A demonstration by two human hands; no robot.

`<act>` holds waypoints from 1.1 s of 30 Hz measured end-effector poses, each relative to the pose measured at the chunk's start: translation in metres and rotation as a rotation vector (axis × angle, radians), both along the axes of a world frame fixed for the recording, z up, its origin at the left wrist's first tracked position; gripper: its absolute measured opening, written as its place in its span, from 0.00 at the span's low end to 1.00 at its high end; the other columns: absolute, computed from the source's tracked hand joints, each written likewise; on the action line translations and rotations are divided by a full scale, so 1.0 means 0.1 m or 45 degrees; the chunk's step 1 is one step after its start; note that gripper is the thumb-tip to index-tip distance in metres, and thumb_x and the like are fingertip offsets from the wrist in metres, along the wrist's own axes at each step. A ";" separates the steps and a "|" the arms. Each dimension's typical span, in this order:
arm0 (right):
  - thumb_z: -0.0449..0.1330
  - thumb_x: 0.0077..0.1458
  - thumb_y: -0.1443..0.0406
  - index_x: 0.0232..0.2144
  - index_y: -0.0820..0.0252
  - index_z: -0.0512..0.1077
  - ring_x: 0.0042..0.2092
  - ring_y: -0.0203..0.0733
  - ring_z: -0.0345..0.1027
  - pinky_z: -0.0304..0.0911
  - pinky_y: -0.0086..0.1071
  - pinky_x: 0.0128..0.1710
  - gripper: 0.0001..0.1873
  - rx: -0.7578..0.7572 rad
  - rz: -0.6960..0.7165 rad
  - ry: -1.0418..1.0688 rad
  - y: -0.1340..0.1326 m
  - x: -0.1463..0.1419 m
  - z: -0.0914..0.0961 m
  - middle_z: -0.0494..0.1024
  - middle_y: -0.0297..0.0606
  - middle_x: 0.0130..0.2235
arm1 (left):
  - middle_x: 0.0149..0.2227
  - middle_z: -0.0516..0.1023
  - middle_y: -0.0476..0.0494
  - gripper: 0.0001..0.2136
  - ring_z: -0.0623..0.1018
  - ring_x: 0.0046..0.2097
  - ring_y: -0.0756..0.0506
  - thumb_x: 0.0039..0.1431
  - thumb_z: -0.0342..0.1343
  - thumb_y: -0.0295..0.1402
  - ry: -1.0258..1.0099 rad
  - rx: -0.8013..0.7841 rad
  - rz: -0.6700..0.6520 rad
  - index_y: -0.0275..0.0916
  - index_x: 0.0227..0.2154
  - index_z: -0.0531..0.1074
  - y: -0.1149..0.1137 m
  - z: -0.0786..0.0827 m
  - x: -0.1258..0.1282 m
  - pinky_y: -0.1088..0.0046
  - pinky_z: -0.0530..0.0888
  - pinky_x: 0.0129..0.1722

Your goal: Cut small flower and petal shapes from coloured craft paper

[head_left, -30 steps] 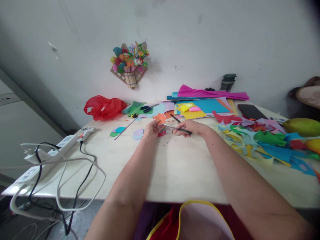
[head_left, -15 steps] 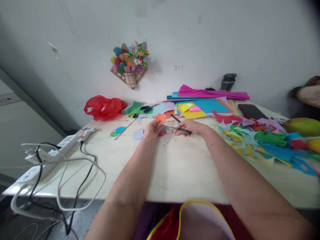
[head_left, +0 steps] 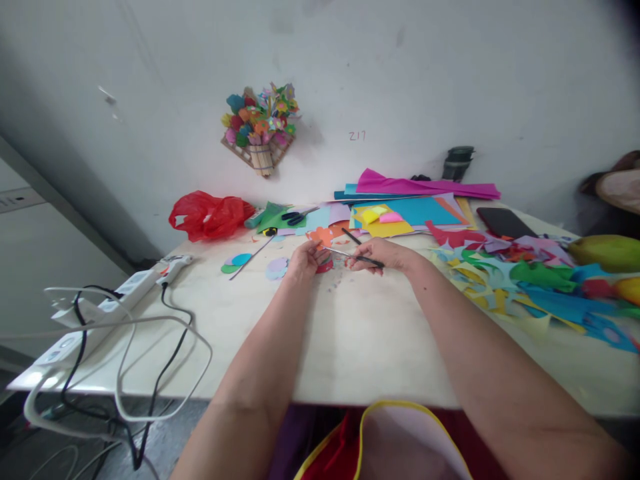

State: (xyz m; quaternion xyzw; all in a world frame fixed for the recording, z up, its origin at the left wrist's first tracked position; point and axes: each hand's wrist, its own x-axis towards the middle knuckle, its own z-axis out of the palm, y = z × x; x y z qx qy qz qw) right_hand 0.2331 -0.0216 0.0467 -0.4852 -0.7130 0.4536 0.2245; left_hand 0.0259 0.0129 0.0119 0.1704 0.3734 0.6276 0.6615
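Note:
My left hand (head_left: 305, 258) is closed, its fingertips pinching the edge of an orange paper flower (head_left: 321, 235). My right hand (head_left: 373, 253) grips a slim tool (head_left: 341, 252) with a thin silver front and a black rear end; its exact kind is too small to tell. The tool's silver tip reaches left to the paper at my left fingertips. A thin black stick (head_left: 351, 236) slants beside my right hand, its lower end hidden by the fingers. Under my hands lie a red paper piece (head_left: 326, 267) and small scraps. Lilac paper shapes (head_left: 277, 269) lie left of my left hand.
Black-handled scissors (head_left: 295, 217), a red plastic bag (head_left: 210, 215) and paper sheets (head_left: 425, 212) are along the back. Coloured offcuts (head_left: 540, 277) and a phone (head_left: 505, 222) lie to the right. A power strip (head_left: 130, 287) with loose cables runs along the left edge.
Both hands stay in nearly the same place, with the orange paper flower and the slim tool still held. Only a very slight shift of the camera view shows.

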 end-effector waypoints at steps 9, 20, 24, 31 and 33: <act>0.76 0.41 0.57 0.29 0.64 0.79 0.18 0.30 0.58 0.56 0.25 0.16 0.18 0.014 -0.021 -0.011 -0.01 -0.02 0.01 0.67 0.27 0.15 | 0.23 0.78 0.47 0.08 0.80 0.24 0.46 0.49 0.58 0.18 -0.025 -0.011 0.003 0.37 0.29 0.74 0.03 -0.02 0.00 0.71 0.78 0.32; 0.76 0.41 0.60 0.25 0.63 0.78 0.16 0.30 0.58 0.56 0.25 0.15 0.15 0.043 -0.055 0.007 -0.02 -0.04 0.02 0.68 0.28 0.14 | 0.23 0.77 0.48 0.08 0.79 0.24 0.47 0.50 0.57 0.17 -0.006 0.010 0.049 0.37 0.28 0.72 0.02 -0.01 0.03 0.72 0.78 0.32; 0.75 0.42 0.63 0.25 0.62 0.78 0.17 0.31 0.59 0.59 0.25 0.16 0.12 0.036 -0.069 0.022 -0.01 -0.06 0.01 0.68 0.29 0.14 | 0.24 0.77 0.48 0.08 0.79 0.24 0.48 0.50 0.58 0.18 0.001 0.036 0.084 0.37 0.26 0.71 0.01 0.00 0.05 0.72 0.77 0.33; 0.76 0.41 0.62 0.26 0.62 0.79 0.17 0.31 0.59 0.59 0.25 0.16 0.12 0.057 -0.060 0.019 0.01 -0.05 -0.01 0.68 0.28 0.14 | 0.25 0.77 0.49 0.08 0.79 0.25 0.48 0.50 0.57 0.18 0.012 0.026 0.100 0.39 0.28 0.71 0.01 0.00 0.06 0.71 0.78 0.35; 0.76 0.41 0.61 0.25 0.62 0.79 0.17 0.31 0.59 0.58 0.25 0.16 0.13 0.065 -0.052 0.011 0.02 -0.04 -0.01 0.68 0.28 0.15 | 0.25 0.77 0.49 0.09 0.79 0.25 0.48 0.51 0.58 0.18 0.009 0.023 0.096 0.39 0.27 0.71 0.00 0.01 0.06 0.72 0.78 0.34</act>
